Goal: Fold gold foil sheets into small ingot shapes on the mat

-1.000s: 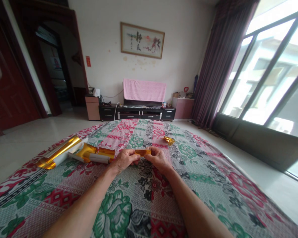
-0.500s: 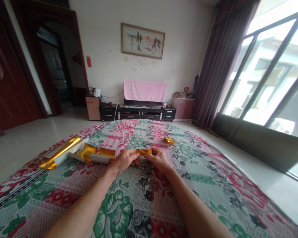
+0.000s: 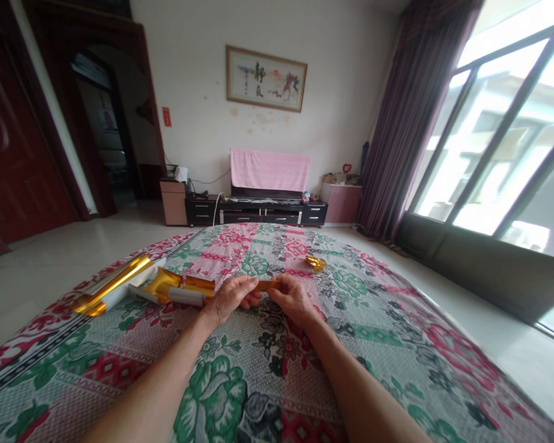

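A narrow strip of gold foil paper (image 3: pixel 268 285) is stretched between my two hands above the flowered cloth. Its left end is pinched by my left hand (image 3: pixel 234 296), thumb on top and the lower fingers curled beneath. My right hand (image 3: pixel 293 298) grips the other end between thumb and bent fingers. Just beyond my right hand lies a small folded gold foil piece (image 3: pixel 316 264). Left of my left hand rest a partly unrolled gold foil sheet with a white backing (image 3: pixel 170 287) and a longer gold foil roll (image 3: pixel 115 284).
The patterned cloth (image 3: pixel 221 394) covers the wide surface before me. Past its far edge stand a low black cabinet (image 3: pixel 203 210) and a screen draped with a pink towel (image 3: pixel 270 168). A purple curtain (image 3: pixel 388 123) and a large window are on the right.
The foil strip shows narrower between my hands, its face tilted or folded over. My fingers have shifted slightly along it. The other foil pieces lie as before.
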`<state>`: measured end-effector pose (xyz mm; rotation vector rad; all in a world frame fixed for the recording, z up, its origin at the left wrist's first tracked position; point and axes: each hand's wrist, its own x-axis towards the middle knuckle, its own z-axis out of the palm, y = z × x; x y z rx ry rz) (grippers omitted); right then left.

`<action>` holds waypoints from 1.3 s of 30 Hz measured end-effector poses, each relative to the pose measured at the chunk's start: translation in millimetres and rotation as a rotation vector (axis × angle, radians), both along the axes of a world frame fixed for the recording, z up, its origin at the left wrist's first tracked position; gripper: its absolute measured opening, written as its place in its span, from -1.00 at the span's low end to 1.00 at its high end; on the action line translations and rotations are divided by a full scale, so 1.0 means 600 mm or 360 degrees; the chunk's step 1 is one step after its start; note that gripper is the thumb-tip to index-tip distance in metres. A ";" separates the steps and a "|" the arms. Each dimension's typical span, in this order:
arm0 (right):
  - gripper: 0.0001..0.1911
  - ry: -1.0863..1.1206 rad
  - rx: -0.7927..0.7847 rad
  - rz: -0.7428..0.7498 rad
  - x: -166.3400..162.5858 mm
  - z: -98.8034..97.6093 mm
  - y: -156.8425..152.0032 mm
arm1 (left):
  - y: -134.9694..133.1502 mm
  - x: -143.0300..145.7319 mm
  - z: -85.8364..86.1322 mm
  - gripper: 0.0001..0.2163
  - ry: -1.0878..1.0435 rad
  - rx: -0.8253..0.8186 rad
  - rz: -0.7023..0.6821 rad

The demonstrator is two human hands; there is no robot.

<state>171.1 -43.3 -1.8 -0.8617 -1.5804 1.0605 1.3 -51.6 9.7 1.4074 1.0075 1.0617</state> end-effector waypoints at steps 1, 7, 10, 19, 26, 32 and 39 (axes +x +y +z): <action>-0.85 -0.0009 0.0013 -0.0006 0.000 0.000 -0.001 | 0.001 0.000 -0.001 -0.64 0.0002 0.0003 0.0000; -0.85 -0.0028 0.0013 -0.0005 0.001 -0.003 0.001 | 0.004 0.000 -0.004 -0.64 -0.0021 0.0024 0.0024; -0.86 -0.0035 0.0007 -0.0003 0.001 -0.004 0.001 | 0.004 0.000 -0.004 -0.66 -0.0016 0.0017 0.0034; -0.85 -0.0066 -0.0005 -0.0027 0.003 -0.006 0.003 | 0.005 0.000 -0.004 -0.68 0.0016 0.0014 0.0044; -0.86 -0.0049 -0.0007 0.0016 0.001 -0.002 0.000 | 0.005 0.000 -0.005 -0.70 0.0057 0.0040 0.0043; -0.83 -0.0079 -0.0009 0.0046 0.001 0.010 -0.008 | 0.003 0.002 -0.005 -0.72 0.0117 0.0082 0.0058; -0.71 -0.0167 0.0061 -0.0043 0.005 0.008 -0.008 | 0.000 0.004 -0.007 -0.70 0.0161 0.0177 0.0067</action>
